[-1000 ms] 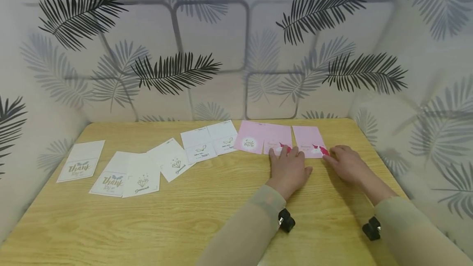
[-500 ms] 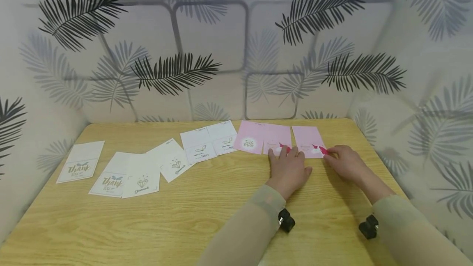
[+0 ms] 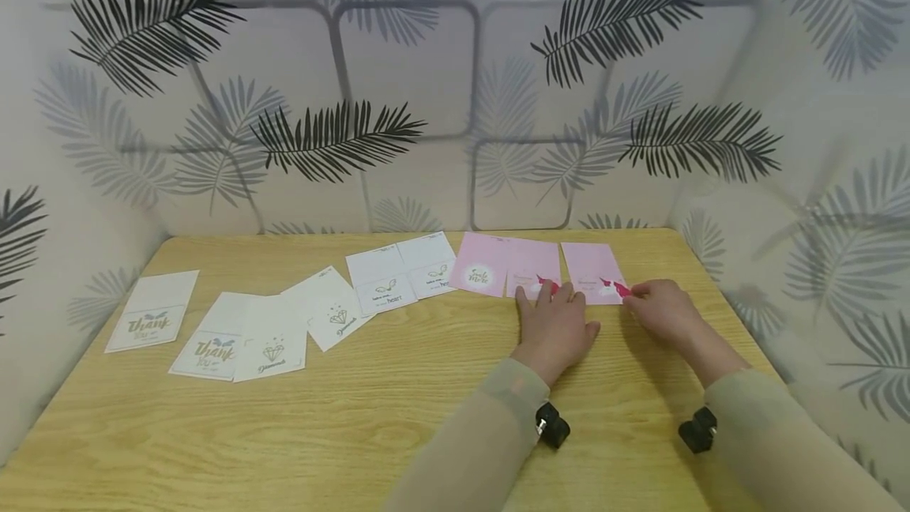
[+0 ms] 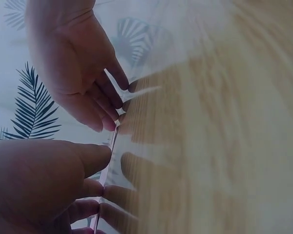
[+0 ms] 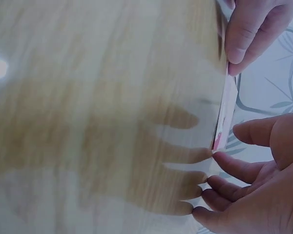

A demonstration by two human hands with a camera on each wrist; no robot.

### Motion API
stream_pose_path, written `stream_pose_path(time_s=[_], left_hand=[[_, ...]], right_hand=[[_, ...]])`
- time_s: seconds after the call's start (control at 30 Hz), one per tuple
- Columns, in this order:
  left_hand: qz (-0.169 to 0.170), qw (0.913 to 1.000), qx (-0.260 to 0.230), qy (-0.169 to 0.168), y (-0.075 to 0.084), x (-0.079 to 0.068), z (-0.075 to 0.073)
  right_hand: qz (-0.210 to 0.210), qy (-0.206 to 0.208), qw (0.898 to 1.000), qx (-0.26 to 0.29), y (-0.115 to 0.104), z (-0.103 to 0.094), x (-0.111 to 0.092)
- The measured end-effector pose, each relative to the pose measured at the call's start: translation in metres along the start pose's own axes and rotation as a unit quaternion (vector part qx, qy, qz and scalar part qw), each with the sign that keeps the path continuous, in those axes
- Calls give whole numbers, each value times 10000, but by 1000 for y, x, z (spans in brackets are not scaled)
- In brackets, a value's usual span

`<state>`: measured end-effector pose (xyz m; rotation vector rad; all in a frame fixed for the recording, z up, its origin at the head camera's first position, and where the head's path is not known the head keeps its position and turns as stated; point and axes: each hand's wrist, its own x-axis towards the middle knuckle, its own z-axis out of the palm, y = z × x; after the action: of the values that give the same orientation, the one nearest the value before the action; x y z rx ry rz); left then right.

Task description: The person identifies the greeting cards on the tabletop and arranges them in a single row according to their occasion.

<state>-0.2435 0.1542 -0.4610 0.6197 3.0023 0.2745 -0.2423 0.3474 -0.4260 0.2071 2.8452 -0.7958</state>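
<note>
The relaxed left hand (image 3: 556, 332) is touching the pink card (image 3: 532, 261) beneath its fingertips, while the loosely spread right hand (image 3: 668, 313) is touching the matching card (image 3: 590, 263) at its left.

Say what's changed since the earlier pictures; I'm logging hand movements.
The right sleeve cuff and its black wrist camera shifted slightly left. Nothing visibly gripped or released: the right hand stays at the rightmost pink card, the left hand at the middle pink card. White greeting cards stayed put.

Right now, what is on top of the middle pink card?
The left hand rests over the lower edge of the middle pink card, hiding some print; the card's underside cannot be seen.
</note>
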Motion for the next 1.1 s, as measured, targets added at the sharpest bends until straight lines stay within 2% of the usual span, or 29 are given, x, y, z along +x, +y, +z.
stream_pose_path(time_s=[0.17, 0.33, 0.77, 0.9, 1.1], left_hand=[[-12, 9999, -120, 52, -2, 3, 6], [-46, 9997, -227, 47, -2, 9, 14], [-1, 9999, -136, 98, 0, 0, 3], [-6, 9998, -146, 109, 0, 1, 4], [-36, 9998, -162, 115, 0, 0, 3]], right_hand=[[240, -43, 9997, 62, -4, -1, 1], [281, -36, 9996, -12, -7, -6, 2], [282, -285, 9987, 321, -5, -14, 2], [457, -288, 9976, 434, -5, -15, 3], [776, -225, 9920, 965, 1, -12, 7]])
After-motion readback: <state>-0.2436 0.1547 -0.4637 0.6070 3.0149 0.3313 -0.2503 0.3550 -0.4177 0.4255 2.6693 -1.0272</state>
